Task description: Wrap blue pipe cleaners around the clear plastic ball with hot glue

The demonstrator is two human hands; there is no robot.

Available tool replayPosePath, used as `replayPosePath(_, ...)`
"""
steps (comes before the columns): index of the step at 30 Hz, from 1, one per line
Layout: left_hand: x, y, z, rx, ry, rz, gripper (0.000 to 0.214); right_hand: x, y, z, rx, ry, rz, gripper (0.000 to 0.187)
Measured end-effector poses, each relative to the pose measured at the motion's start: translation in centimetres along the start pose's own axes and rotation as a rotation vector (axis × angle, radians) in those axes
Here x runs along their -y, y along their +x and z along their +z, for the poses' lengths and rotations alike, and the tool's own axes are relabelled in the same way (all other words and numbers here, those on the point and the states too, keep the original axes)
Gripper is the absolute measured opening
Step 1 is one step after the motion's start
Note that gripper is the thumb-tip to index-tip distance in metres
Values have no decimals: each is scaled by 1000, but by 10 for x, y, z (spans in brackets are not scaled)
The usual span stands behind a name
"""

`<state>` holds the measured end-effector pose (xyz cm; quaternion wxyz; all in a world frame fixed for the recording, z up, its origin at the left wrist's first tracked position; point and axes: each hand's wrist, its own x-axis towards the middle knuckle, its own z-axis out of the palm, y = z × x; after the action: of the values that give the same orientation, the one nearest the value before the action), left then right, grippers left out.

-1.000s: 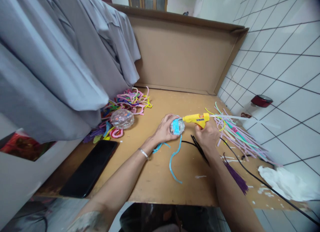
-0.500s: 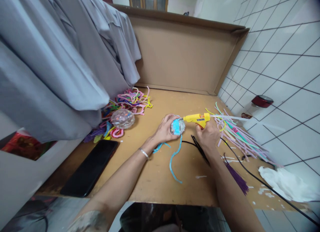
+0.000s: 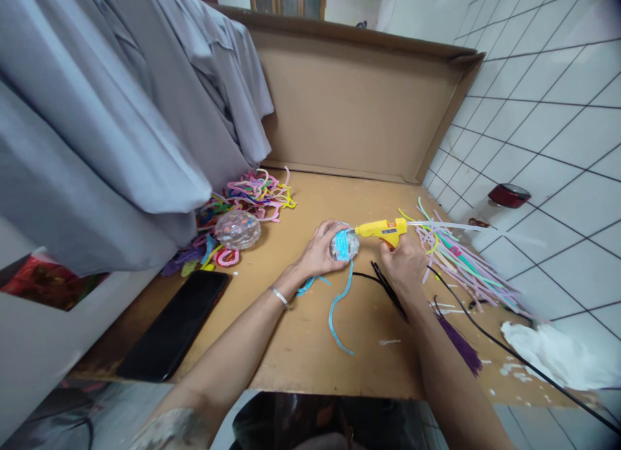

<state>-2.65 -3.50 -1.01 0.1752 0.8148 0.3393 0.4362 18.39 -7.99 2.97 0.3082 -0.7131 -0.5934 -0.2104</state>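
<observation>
My left hand is closed around a small clear rounded container with a band of light-blue pipe cleaner stuck across it. A loose end of blue pipe cleaner trails down over the table. In my right hand is a yellow glue gun, held by its grip, its nozzle touching or very close to the container's upper edge. A long clear glue stick pokes out of the gun's back. More blue pieces lie by my left wrist.
A second clear container sits against a tangled heap of pipe cleaners. A black phone lies front left. On the right are straight pipe cleaners, a purple bundle, a black cable and white tissue. Cardboard stands behind.
Almost nothing differs. Both hands, the container and the glue gun stay in place; the glue stick's back end sits very slightly differently.
</observation>
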Motion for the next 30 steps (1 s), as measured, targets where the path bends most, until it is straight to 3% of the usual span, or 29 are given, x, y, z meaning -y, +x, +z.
replayPosePath(8,0,0,0,8,-8,11,81,-1,-1,1,-16,9,-15,20)
replayPosePath(23,-5,1,-3,9,-2,-7,80,2,2,-7,115,-1,44,23)
replayPosePath(30,-5,2,-3,11,0,3,79,1,1,-5,82,25,31,22)
